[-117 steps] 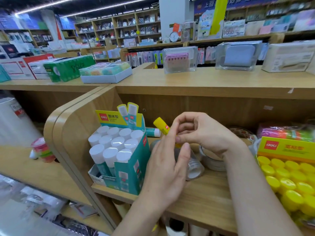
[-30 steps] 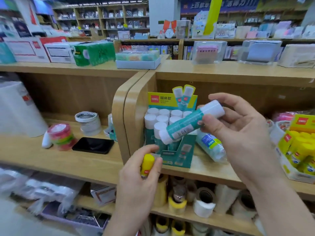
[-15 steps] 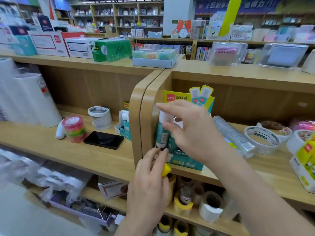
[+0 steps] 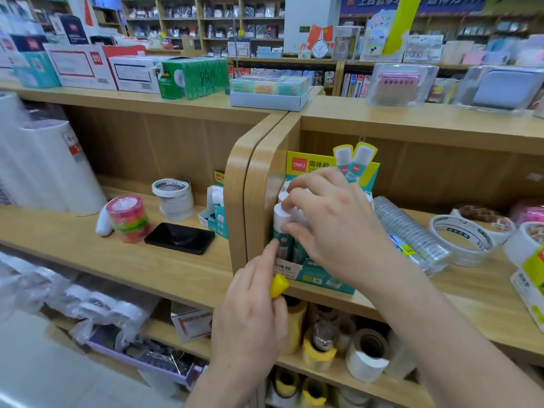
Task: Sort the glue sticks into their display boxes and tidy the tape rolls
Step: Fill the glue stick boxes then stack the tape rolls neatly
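Glue stick [image 4: 282,228] standing upright at near left corner of teal display box [image 4: 319,276] on shelf [image 4: 182,269], right hand [image 4: 332,222] arching over, pinching its white cap; left hand [image 4: 250,313] curling around yellow-capped stick [image 4: 279,285], forefinger extending, touching tube.

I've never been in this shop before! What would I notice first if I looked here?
Right in the middle, the right hand is pushing a white-capped glue stick into the teal display box on the wooden shelf. Just below it, the left hand holds a yellow-capped glue stick. On the shelf to the left, a bright pink and green tape roll stack stands beside a black phone.
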A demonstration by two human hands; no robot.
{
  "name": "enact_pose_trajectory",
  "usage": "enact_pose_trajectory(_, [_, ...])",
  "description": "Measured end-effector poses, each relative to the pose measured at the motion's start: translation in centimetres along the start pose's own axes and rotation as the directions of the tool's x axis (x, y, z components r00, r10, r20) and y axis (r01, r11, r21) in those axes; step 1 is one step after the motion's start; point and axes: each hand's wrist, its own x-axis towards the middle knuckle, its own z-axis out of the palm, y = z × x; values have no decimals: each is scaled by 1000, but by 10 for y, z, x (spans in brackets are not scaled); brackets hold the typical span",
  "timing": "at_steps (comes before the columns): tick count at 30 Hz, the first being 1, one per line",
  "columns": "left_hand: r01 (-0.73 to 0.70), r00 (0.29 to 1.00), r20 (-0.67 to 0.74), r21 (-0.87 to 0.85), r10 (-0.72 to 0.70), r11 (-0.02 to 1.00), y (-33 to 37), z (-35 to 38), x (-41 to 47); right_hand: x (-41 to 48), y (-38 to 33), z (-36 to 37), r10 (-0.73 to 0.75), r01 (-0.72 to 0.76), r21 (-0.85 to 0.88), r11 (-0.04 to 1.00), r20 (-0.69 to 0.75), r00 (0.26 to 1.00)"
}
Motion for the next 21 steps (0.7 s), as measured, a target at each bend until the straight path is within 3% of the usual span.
enact_pose_trajectory(5, [1, 998, 65, 7, -1, 1000, 7, -11, 11, -3, -1, -3, 20, -18, -28, 999, 83, 996])
enact_pose_trajectory(10, [-9, 999, 35, 110, 5, 994, 15, -14, 19, -15, 1, -14, 95, -92, -24, 995, 182, 979])
enact_pose_trajectory(13, [14, 999, 50, 135, -20, 991, 22, -15, 19, -28, 15, -30, 253, -259, 1, 966, 197, 947])
enact_pose_trajectory(17, [26, 995, 85, 228, -47, 973, 30, -11, 24, -50, 36, -38, 437, -515, 105, 851, 402, 805])
enact_pose_trajectory(21, [-23, 995, 100, 243, -1, 970, 32, -4, 29, -56, 41, -19, 415, -496, 270, 825, 305, 857])
